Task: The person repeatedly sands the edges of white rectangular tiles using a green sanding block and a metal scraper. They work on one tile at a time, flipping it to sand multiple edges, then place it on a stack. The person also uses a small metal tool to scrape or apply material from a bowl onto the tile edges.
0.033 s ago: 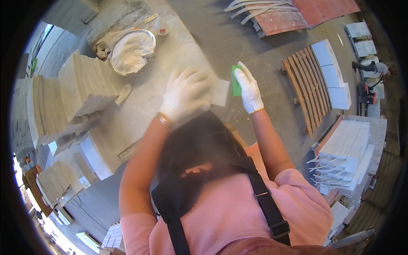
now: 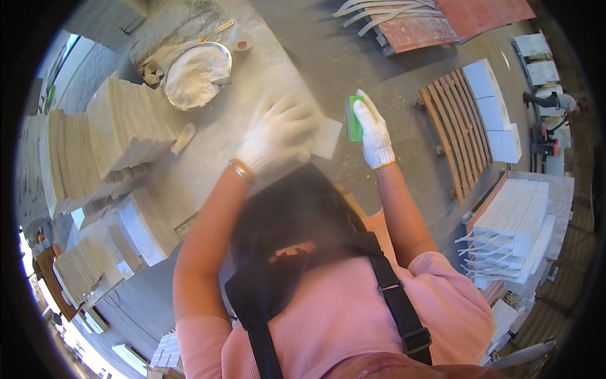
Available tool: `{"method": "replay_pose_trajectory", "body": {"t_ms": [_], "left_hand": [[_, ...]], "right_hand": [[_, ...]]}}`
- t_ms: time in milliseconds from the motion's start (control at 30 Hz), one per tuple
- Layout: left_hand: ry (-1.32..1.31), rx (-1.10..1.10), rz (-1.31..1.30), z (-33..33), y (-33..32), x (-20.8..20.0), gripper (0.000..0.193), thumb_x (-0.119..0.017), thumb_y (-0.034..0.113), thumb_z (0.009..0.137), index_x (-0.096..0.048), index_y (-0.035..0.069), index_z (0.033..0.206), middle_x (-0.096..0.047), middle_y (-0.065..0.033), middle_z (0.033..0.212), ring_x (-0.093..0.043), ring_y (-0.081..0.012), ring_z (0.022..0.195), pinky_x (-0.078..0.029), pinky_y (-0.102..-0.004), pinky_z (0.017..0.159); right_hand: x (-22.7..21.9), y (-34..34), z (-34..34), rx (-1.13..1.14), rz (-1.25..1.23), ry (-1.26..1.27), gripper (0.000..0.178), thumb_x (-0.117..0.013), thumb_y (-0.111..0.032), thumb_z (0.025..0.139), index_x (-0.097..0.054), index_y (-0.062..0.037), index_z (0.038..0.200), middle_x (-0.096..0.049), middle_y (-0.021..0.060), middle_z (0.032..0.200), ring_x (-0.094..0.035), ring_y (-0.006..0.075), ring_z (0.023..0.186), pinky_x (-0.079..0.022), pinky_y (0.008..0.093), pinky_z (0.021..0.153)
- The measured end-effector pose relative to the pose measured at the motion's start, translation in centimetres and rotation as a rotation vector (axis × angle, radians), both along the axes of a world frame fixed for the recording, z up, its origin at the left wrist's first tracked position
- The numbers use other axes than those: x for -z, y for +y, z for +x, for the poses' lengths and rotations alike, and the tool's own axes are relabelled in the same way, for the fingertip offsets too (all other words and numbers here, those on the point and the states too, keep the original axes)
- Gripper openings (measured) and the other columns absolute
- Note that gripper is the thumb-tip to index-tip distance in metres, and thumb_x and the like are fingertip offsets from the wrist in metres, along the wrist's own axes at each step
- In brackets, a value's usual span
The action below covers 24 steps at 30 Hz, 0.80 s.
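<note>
My left hand, in a white knitted glove, lies with its fingers spread over the near right part of the dusty worktable. The motion smears the fingers a little. From under that hand a pale flat tile sticks out toward the table's right edge; the rest of it is covered. Past the tile, my right hand, gloved alike, is closed on a flat green block held on edge. A narrow gap shows between block and tile.
Left on the table stand stacked stone slabs. Behind them sits a metal bowl of white powder, with a small cup beside it. Rightward on the floor are a wooden pallet, strapped white boxes and a distant person.
My right hand and the green block have shifted slightly to the right, and the block is turned a little. The tile's visible corner sits slightly farther right; my left hand stays spread over it.
</note>
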<state>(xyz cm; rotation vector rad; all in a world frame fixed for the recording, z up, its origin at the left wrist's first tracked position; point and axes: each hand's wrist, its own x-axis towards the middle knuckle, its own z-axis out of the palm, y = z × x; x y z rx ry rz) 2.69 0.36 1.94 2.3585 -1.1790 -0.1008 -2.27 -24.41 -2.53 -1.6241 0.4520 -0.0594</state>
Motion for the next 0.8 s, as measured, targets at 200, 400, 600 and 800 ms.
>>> {"method": "replay_pose_trajectory", "body": {"t_ms": [200,400,600,800], "left_hand": [[-0.059,0.136,0.198,2.6,-0.5,-0.7,0.048,-0.080,0.018,0.072,-0.074,0.028,0.119,-0.050,-0.0023,0.155,-0.035,-0.0377,0.149,-0.030,-0.0626,0.120],[0.056,-0.333,0.009,0.1,-0.4,1.1,0.069,-0.077,0.046,0.076,-0.064,0.017,0.137,-0.039,-0.0248,0.158,-0.033,-0.0478,0.147,-0.031,-0.0601,0.117],[-0.050,-0.228,0.127,-0.1,-0.2,2.4,0.090,-0.070,0.066,0.076,-0.051,0.017,0.148,-0.035,-0.0268,0.159,-0.030,-0.0521,0.147,-0.027,-0.0620,0.118],[-0.140,-0.187,0.107,0.5,-1.0,3.2,0.090,-0.058,0.076,0.081,-0.050,0.017,0.149,-0.037,-0.0266,0.157,-0.031,-0.0508,0.146,-0.026,-0.0623,0.118]], "right_hand": [[-1.7,-2.3,-2.1,-0.112,0.278,0.011,0.062,-0.055,-0.039,0.107,-0.043,-0.0035,0.156,-0.052,0.0054,0.152,-0.050,0.0146,0.135,-0.039,0.0302,0.113],[-1.9,-2.1,-2.4,-0.212,0.352,0.014,0.065,-0.053,-0.041,0.108,-0.040,-0.0023,0.157,-0.048,0.0054,0.156,-0.045,0.0160,0.141,-0.035,0.0325,0.117],[-1.2,-1.9,-2.7,-0.238,0.327,0.012,0.063,-0.051,-0.041,0.108,-0.040,-0.0021,0.157,-0.049,0.0054,0.155,-0.048,0.0157,0.138,-0.036,0.0324,0.116],[-2.3,-1.8,-3.4,-0.231,0.258,-0.007,0.062,-0.053,-0.038,0.108,-0.041,-0.0009,0.156,-0.051,0.0060,0.153,-0.049,0.0155,0.137,-0.037,0.0315,0.115]]}}
